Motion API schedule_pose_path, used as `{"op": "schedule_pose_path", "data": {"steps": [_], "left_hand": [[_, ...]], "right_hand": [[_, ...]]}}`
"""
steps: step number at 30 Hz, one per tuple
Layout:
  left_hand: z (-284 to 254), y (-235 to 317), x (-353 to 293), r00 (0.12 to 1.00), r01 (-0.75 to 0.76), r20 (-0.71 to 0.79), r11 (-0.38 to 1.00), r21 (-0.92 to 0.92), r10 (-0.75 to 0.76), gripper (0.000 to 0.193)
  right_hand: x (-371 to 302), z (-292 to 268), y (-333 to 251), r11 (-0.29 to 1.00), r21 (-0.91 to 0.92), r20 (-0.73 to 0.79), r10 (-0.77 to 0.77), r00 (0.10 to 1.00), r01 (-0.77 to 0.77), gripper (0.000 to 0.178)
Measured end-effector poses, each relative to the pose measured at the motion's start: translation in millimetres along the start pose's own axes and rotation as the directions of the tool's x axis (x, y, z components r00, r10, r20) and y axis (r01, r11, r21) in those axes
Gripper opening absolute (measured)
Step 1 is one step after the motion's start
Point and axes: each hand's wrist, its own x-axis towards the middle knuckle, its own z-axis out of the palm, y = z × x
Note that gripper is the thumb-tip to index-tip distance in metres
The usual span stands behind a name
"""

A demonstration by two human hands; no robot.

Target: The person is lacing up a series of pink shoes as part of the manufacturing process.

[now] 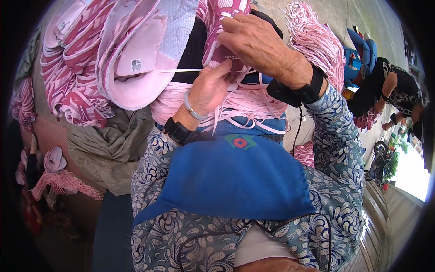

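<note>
My L hand pinches the dark-pink fabric shoe upper, R hand curls over it, grip unclear; prob. part-done, w/ loose pale-pink flat laces left.

The pink shoe upper looks like matt, textured cloth, the laces soft woven fabric; the blue apron is smooth matt cloth, the bracelet glossy, the left sheet dull, rumpled fabric.
</note>
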Motion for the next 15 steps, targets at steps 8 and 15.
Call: {"op": "schedule_pose_path", "data": {"steps": [8,15], "left_hand": [[-1.9,3.6,0.0,1.0,-0.009,0.003,1.0,-0.018,0.009,0.027],[8.1,24.6,-26.9,0.998,0.035,-0.058,0.637,0.77,0.015,0.037]], "right_hand": [[3.6,11.4,0.1,0.994,-0.104,0.034,-0.034,0.999,0.037,0.016],[35.3,-3.2,-22.7,0.706,0.692,-0.084,0.287,0.954,-0.152,0.012]]}}
